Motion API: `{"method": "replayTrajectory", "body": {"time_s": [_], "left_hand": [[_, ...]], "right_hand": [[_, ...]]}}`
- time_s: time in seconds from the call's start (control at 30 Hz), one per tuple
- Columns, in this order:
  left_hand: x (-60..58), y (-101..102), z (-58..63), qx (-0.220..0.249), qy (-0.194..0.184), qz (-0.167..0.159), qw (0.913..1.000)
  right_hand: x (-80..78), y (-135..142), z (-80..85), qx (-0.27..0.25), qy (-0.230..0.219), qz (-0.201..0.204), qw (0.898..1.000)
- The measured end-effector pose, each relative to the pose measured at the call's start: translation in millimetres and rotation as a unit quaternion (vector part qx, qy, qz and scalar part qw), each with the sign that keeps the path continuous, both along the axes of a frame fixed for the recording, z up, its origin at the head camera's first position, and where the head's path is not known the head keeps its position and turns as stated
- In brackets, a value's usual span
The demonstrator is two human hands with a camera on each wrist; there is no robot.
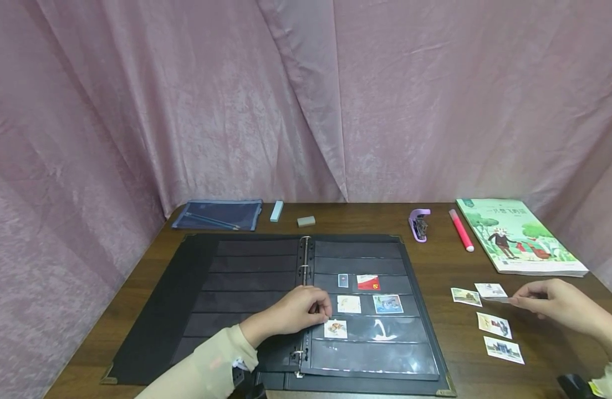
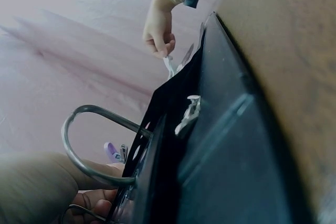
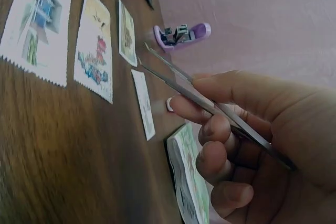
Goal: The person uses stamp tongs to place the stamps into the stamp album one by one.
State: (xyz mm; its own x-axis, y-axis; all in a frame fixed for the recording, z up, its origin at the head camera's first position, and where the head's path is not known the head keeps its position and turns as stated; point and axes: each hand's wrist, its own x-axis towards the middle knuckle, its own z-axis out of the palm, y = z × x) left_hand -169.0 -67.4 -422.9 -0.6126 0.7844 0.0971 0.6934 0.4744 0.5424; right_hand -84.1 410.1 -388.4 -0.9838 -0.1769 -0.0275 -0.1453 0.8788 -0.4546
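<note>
A black ring-binder stamp album [image 1: 136, 343] lies spread out, with several stamps in its right page's strips. My left hand [image 1: 298, 310] is at that page's inner side, thumb and forefinger pinching the pocket strip [image 1: 356, 320] just above a small stamp [image 1: 335, 329]. The metal rings [image 2: 79, 129] pass close to the left hand's fingers. In my right hand [image 1: 560, 305] is a pair of metal tweezers [image 3: 210, 106], gripped between thumb and fingers. Its two tips stand apart with nothing between them, close to a pale stamp [image 1: 490, 290]. More stamps [image 1: 465, 296] lie around it.
Right of the album are two further stamps, one [image 1: 494, 325] above the other [image 1: 504, 349]. Behind them stand a green picture book [image 1: 525, 235], a pink marker [image 1: 460, 230] and a purple stapler [image 1: 418, 224]. An eraser [image 1: 306, 221], a light-blue stick [image 1: 276, 211] and a mesh pouch [image 1: 216, 215] line the back.
</note>
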Motion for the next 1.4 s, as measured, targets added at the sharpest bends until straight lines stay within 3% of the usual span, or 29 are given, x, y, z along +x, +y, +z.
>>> {"method": "replayTrajectory", "body": {"time_s": [0.53,1.4], "left_hand": [[0.1,-0.7,0.4,0.007,0.002,-0.005,1.0],[0.3,0.4,0.4,0.002,-0.008,0.003,1.0]], "right_hand": [[-2.8,3.5,-7.0,-0.012,-0.013,0.005,1.0],[-14.6,-8.7,-15.2,-0.025,0.062,0.06,0.996]]}}
